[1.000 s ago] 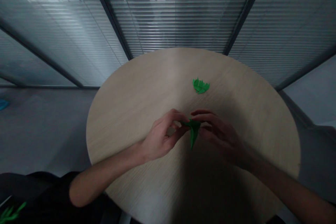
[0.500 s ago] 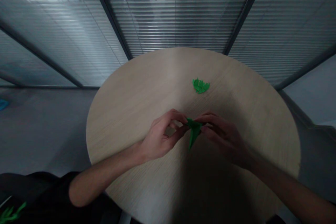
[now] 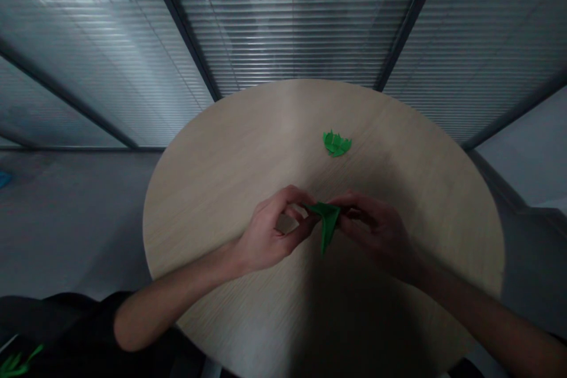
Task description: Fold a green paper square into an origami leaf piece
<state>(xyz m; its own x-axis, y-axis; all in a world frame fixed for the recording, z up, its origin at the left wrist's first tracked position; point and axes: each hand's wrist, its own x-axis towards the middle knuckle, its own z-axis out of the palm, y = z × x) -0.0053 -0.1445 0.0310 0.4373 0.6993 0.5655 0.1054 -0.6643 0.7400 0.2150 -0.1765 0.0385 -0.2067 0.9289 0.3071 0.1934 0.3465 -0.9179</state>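
Observation:
A folded piece of green paper (image 3: 327, 223), pointed at its lower end, is held just above the round wooden table (image 3: 230, 153). My left hand (image 3: 270, 230) pinches its left edge with thumb and fingertips. My right hand (image 3: 376, 230) pinches its right edge, fingers curled. Both hands are closed on the paper. Farther back on the table lies a small pile of folded green paper pieces (image 3: 336, 143), apart from both hands.
Glass walls with closed blinds (image 3: 283, 23) and dark frames stand behind the table. Grey floor lies to the left. A bit of green (image 3: 15, 361) shows at the bottom left corner, beside my dark clothing.
My right fingers have curled in closer on the green paper, and its top edge has flattened a little. The hands stay in nearly the same place.

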